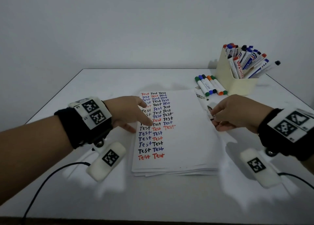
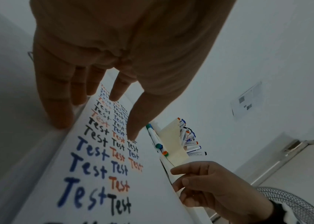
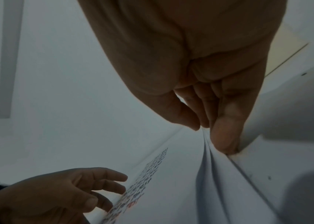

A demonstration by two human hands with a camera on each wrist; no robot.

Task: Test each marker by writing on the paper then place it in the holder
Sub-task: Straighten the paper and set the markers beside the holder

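Observation:
A stack of white paper (image 1: 183, 140) lies mid-table, its top sheet filled at the left with rows of "Test" in red, black and blue. My left hand (image 1: 136, 116) hovers over the sheet's left edge with fingers spread and straight, holding nothing (image 2: 95, 97). My right hand (image 1: 219, 121) pinches the right edge of the paper (image 3: 215, 166) between thumb and fingers, lifting it into a fold. Several markers (image 1: 210, 85) lie side by side beyond the paper. A cream holder (image 1: 237, 87) at the back right is full of markers.
The white table (image 1: 102, 82) runs back to a plain wall. Printed sheets (image 1: 202, 97) poke out from under the stack at its right. Cables trail from both wrist cameras along the table's front. A wire fan guard (image 2: 296, 204) shows in the left wrist view.

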